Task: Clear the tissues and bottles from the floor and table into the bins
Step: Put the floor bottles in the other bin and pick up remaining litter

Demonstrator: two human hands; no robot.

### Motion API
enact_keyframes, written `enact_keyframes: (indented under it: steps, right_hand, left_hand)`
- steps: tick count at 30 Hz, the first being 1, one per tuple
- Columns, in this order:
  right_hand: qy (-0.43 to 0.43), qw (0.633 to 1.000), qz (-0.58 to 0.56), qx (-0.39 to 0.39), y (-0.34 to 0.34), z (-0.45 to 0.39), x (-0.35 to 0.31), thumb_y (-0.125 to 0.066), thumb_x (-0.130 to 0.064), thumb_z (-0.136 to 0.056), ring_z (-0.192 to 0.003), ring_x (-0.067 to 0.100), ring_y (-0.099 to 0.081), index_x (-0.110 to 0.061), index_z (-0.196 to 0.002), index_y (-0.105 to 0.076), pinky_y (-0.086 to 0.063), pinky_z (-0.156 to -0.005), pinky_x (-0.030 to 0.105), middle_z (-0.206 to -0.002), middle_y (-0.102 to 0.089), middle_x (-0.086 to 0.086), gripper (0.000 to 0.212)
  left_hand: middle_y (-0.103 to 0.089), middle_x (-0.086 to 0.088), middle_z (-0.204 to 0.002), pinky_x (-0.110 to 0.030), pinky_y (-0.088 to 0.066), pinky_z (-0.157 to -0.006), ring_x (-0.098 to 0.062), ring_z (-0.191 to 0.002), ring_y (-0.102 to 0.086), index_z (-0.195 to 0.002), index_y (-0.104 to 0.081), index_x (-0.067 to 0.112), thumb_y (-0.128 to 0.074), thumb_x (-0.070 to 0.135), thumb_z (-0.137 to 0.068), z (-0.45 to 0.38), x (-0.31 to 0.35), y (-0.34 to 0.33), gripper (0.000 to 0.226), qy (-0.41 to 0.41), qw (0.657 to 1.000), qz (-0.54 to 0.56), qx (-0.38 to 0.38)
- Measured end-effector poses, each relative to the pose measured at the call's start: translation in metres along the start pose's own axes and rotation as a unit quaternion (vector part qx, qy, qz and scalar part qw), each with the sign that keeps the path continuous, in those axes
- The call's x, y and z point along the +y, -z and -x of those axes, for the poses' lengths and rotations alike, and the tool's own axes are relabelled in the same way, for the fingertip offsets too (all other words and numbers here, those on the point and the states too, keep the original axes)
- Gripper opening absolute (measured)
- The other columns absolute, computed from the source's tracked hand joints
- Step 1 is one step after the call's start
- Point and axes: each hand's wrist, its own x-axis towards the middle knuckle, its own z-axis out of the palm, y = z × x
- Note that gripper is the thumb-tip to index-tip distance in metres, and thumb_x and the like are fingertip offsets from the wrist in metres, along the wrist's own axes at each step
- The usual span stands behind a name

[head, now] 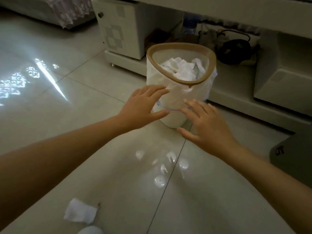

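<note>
On the pale tiled floor [84, 92] the white bin [170, 102] holds crumpled tissues [179, 68]. The left hand [143, 107] and right hand [202, 127] reach toward it, fingers spread, empty. A tissue [79, 212] lies near, left.

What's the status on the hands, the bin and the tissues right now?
Left hand and right hand open, empty, by the bin. Tissues inside it. One tissue on the floor. Nothing in the way.
</note>
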Motion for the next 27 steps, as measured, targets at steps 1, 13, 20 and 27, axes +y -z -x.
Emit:
enact_keyframes:
  steps: [1,13,20,27]
  right_hand:
    - [0.007,1.000,-0.007,-0.012,-0.007,0.006,-0.003,-0.035,-0.062,-0.084,-0.137,0.026,-0.032,-0.024,-0.142,-0.039,-0.028,-0.109,0.047,-0.149,-0.037,0.005,0.069]
    - [0.171,0.971,-0.001,-0.167,-0.073,0.058,-0.062,-0.029,-0.066,-0.085,-0.140,0.027,-0.027,-0.027,-0.141,-0.038,-0.022,-0.110,0.054,-0.153,-0.030,0.006,0.069]
    - [0.244,0.952,0.034,-0.181,-0.082,0.083,-0.094,-0.033,-0.063,-0.085,-0.137,0.030,-0.033,-0.025,-0.138,-0.043,-0.029,-0.107,0.057,-0.151,-0.034,0.009,0.067]
    - [0.330,0.923,0.049,-0.194,-0.098,0.100,-0.118,-0.041,-0.060,-0.086,-0.137,0.032,-0.032,-0.023,-0.137,-0.046,-0.028,-0.106,0.059,-0.152,-0.031,0.011,0.063]
  left_hand:
    - [-0.034,0.007,-0.149,-0.036,-0.027,-0.110,-0.013,-0.137,-0.030,-0.144,-0.034,0.028,-0.046,0.062,-0.086,0.017,-0.003,0.002,0.068,0.002,0.999,-0.028,-0.027]
    - [-0.020,0.006,-0.155,-0.048,-0.033,-0.104,-0.022,-0.140,-0.023,-0.146,-0.014,0.041,-0.057,0.072,-0.073,0.193,-0.032,-0.029,0.091,0.171,0.950,-0.039,-0.258]
    - [-0.014,0.007,-0.155,-0.048,-0.038,-0.101,-0.023,-0.138,-0.024,-0.146,-0.007,0.047,-0.077,0.057,-0.064,0.238,-0.041,-0.045,0.108,0.102,0.901,-0.071,-0.416]
    - [-0.016,0.006,-0.149,-0.044,-0.046,-0.090,-0.024,-0.129,-0.033,-0.144,-0.012,0.048,-0.082,0.037,-0.065,0.274,-0.042,-0.049,0.106,0.069,0.852,-0.099,-0.510]
